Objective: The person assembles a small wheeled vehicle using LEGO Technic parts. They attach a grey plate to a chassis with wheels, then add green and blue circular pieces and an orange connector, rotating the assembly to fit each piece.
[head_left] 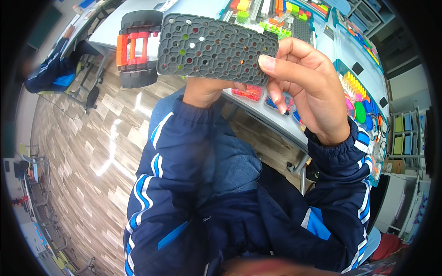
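A toy car chassis [216,48] built from a dark grey plate full of round holes is held up over the desk's near edge. At its left end, two black tyres [141,20] sit either side of a red and orange axle frame [133,48]. My left hand [205,90] is closed on the chassis from behind and below; the plate hides most of its fingers. My right hand [306,76] pinches the plate's right end, thumb on the facing side, with its lower fingers curled beneath.
Behind the chassis, a desk [285,120] bears trays of colourful building pieces [281,16] and small clear boxes of red parts [247,93]. More bins of pieces [361,103] stand at the right. Shelves [407,126] line the far right. Another person [55,76] sits at a desk on the left.
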Action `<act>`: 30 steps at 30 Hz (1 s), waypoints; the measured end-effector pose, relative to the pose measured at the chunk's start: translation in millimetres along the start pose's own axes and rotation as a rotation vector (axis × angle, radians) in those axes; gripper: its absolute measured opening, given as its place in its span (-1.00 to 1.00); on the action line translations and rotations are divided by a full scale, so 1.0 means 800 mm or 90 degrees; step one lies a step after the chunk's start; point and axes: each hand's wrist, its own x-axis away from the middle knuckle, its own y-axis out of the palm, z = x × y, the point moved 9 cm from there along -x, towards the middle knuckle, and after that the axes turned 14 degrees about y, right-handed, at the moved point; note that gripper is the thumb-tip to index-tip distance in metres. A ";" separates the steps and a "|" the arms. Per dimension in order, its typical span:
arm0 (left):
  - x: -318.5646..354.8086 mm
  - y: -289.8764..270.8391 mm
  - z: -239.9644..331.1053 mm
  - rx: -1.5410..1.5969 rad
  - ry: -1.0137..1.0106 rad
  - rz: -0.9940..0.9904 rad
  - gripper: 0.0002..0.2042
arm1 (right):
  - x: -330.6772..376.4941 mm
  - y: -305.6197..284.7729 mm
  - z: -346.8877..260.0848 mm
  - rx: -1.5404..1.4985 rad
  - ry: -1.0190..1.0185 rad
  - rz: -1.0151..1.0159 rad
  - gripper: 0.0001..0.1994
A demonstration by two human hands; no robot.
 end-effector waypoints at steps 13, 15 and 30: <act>0.000 0.004 0.008 -0.005 0.030 -0.008 -0.02 | -0.002 -0.003 -0.002 -0.005 -0.013 -0.006 -0.89; -0.001 0.004 0.011 -0.017 0.042 -0.014 -0.03 | -0.003 -0.005 -0.001 -0.011 -0.010 -0.011 -0.89; -0.003 -0.003 0.008 -0.061 0.012 -0.003 -0.05 | -0.007 -0.006 -0.002 0.037 -0.010 -0.008 -0.90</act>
